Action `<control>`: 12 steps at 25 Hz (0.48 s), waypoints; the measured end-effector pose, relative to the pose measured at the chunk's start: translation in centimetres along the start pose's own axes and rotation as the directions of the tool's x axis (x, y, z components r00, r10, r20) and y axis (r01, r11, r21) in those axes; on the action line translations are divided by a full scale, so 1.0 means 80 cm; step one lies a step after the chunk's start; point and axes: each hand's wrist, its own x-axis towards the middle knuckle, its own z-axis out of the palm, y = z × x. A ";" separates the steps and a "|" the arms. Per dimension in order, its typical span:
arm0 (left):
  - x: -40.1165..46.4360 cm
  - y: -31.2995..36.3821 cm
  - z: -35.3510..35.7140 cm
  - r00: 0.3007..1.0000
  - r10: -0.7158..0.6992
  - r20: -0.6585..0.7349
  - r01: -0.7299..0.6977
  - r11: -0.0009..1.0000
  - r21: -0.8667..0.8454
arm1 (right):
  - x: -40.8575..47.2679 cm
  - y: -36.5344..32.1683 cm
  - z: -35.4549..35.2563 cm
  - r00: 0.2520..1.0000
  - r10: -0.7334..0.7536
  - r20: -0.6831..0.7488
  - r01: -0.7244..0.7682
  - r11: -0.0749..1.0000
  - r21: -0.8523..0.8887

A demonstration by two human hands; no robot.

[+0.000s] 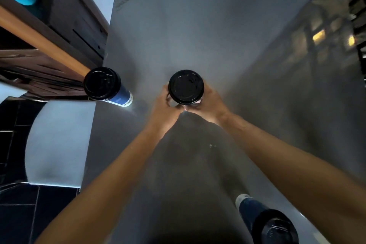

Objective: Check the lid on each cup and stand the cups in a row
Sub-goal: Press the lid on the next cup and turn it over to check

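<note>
A cup with a black lid (186, 86) stands upright at the middle of the grey table (198, 31). My left hand (165, 107) wraps its left side and my right hand (210, 103) wraps its right side, both below the lid, so the cup body is hidden. A second blue cup with a black lid (104, 85) stands at the table's left edge. A third blue cup with a black lid (265, 220) stands near the front right, close to my right forearm.
A dark wooden cabinet with an orange rail (45, 41) runs beside the table's left edge. A pale rounded seat (57, 142) sits lower left over dark floor tiles. Reflections cover the table's right part.
</note>
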 end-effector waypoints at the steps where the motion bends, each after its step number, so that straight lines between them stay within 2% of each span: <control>1: 0.001 -0.001 0.000 1.000 -0.003 0.001 0.003 1.000 -0.004 | 0.001 0.001 0.001 1.000 -0.004 -0.001 0.004 1.000 0.000; 5: 0.005 -0.006 0.001 0.999 -0.032 0.018 0.033 0.999 -0.030 | 0.004 0.004 0.005 1.000 -0.009 0.013 0.009 1.000 0.025; 9: 0.001 -0.010 0.002 0.996 -0.076 0.046 0.078 0.996 -0.034 | 0.001 0.003 0.004 0.997 0.046 0.057 -0.046 0.999 -0.006; 12: -0.016 -0.009 -0.005 0.983 -0.180 -0.028 0.181 0.982 0.058 | -0.013 0.001 -0.008 0.991 0.104 0.089 -0.098 0.993 -0.070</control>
